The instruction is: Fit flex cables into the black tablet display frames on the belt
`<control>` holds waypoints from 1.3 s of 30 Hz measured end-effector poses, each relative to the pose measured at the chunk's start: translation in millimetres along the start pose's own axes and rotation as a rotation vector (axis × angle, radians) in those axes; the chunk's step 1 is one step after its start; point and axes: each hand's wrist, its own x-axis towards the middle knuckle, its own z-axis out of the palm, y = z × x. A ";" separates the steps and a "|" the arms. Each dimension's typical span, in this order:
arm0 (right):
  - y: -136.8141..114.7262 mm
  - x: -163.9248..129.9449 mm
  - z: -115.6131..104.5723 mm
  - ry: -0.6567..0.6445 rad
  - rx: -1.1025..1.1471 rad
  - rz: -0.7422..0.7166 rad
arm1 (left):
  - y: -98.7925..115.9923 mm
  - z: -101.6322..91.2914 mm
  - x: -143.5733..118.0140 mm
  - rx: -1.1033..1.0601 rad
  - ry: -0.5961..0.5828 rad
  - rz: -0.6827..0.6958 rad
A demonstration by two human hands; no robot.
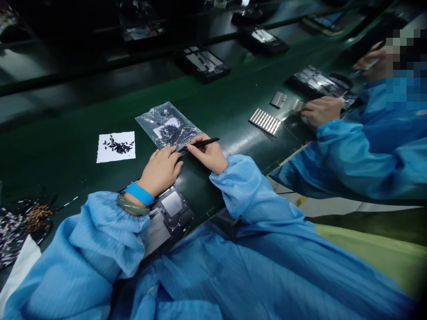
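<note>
Right hand pinches one thin black stylus-like tool, fingers closed around it, the tool lying nearly flat with its far end pointing right. Left hand rests palm down beside it, fingers loosely curled, tips touching or almost touching the tool's near end; cannot tell if it grips anything. Both hands sit on the green tabletop, right at the near edge of one clear plastic bag of small black parts, which lies just beyond the fingertips. Left of the bag, apart from it: one white paper sheet with a loose scatter of tiny black pieces, too small to count. Under the left wrist: one dark device tray, partly covered by the sleeve. Left wrist wears two bands, one blue, one greenish.

Right side: a co-worker's hand on another tray, three groups of silver strips near it. Four more dark trays farther back. Mixed small parts pile at far left edge.
</note>
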 end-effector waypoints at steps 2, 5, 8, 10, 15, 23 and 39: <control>0.1 -0.3 -0.6 -0.001 -0.012 -0.006 | 0.0 -0.1 -0.1 -0.002 0.001 -0.001; 2.0 -0.3 -0.8 -0.010 -0.037 -0.003 | -0.1 -0.2 -0.5 -0.009 0.005 -0.001; 4.9 -0.1 -0.4 -0.016 -0.058 0.009 | -0.8 0.8 -1.1 -0.020 0.011 0.001; 5.8 -0.1 -0.4 -0.005 -0.047 0.018 | -1.6 2.2 -1.1 -0.029 0.013 0.006; -3.7 -2.7 -5.0 0.023 0.201 0.120 | -3.2 -0.5 0.1 -0.054 0.005 0.012; -58.1 -4.5 7.4 -0.161 0.696 0.312 | -12.3 -52.0 -73.3 -0.036 0.131 -0.057; -288.3 -120.9 330.5 -1.671 0.769 0.690 | 0.2 43.0 -294.7 0.020 0.413 -0.882</control>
